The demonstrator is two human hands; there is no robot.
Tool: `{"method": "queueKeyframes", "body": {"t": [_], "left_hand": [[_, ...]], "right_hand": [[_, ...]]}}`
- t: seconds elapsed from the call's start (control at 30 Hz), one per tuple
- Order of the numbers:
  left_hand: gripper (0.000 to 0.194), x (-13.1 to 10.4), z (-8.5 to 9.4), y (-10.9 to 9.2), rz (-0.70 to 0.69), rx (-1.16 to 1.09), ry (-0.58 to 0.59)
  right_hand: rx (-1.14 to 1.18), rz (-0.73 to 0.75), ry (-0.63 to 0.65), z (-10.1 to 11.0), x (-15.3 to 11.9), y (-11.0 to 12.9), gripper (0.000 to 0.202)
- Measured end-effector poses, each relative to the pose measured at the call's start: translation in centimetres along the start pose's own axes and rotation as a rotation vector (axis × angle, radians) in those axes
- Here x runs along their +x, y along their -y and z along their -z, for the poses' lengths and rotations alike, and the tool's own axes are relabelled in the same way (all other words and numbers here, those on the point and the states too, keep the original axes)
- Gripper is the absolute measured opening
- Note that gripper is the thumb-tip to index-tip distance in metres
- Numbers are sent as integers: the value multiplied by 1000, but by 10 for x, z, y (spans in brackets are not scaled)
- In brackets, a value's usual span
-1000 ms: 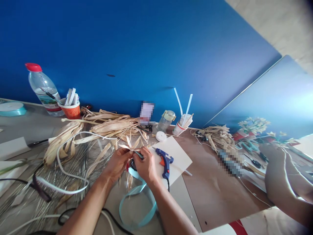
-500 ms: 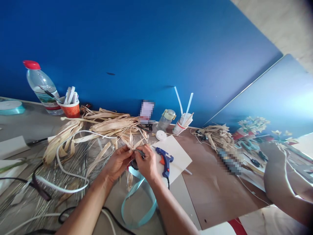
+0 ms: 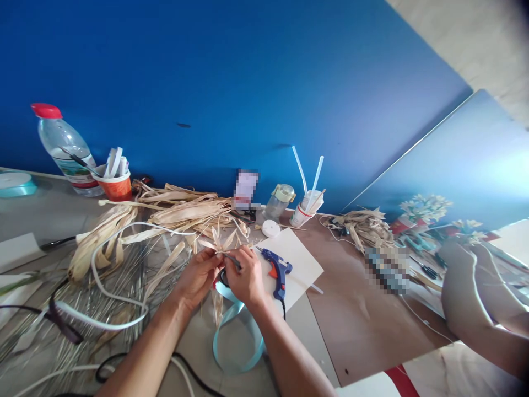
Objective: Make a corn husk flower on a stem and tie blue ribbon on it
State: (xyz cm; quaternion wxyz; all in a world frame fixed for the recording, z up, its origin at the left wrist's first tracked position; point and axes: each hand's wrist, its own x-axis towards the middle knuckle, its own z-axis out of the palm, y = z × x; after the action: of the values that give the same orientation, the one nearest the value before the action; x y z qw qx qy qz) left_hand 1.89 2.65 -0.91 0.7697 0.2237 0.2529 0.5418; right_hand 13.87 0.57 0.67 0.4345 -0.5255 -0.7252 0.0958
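Note:
My left hand (image 3: 203, 274) pinches the base of a pale dried-husk flower (image 3: 220, 240), whose pointed petals fan out above the fingers. My right hand (image 3: 247, 274) is closed beside it, touching the flower's base and holding a dark, slim item (image 3: 233, 259) that I cannot make out clearly. A light blue ribbon (image 3: 259, 353) hangs in a loop below both hands. Just right of them a blue glue gun (image 3: 281, 274) with an orange trigger lies on a white sheet (image 3: 308, 264).
Dried husks (image 3: 190, 213) and thin wires (image 3: 124, 292) cover the left side. At the back stand a bottle (image 3: 68, 146), an orange cup (image 3: 116, 186), a jar (image 3: 278, 203) and a white cup (image 3: 303, 214). Another person's arm (image 3: 475, 314) is at the right.
The husk flower is tilted differently, with its petals spread more visibly. The ribbon loop has swung and narrowed. The whole view has shifted slightly.

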Motion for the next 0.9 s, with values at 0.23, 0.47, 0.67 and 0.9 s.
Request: {"method": "queueKeyframes", "body": {"t": [0.23,0.47,0.67,0.9], "left_hand": [[16,-1,5,-2,119,21,-25],[18,-1,2,-3,128,-41,-72],[25,2,0,1,70,-121,-60],[21,3,4,0,86,-169,-106]], "right_hand": [[321,-298,48,14,12,-3,18],[362,-422,142,17,16,-4,21],[260,-422,146,15,16,-2,22],[151,-403,158,25,14,-1,21]]}}
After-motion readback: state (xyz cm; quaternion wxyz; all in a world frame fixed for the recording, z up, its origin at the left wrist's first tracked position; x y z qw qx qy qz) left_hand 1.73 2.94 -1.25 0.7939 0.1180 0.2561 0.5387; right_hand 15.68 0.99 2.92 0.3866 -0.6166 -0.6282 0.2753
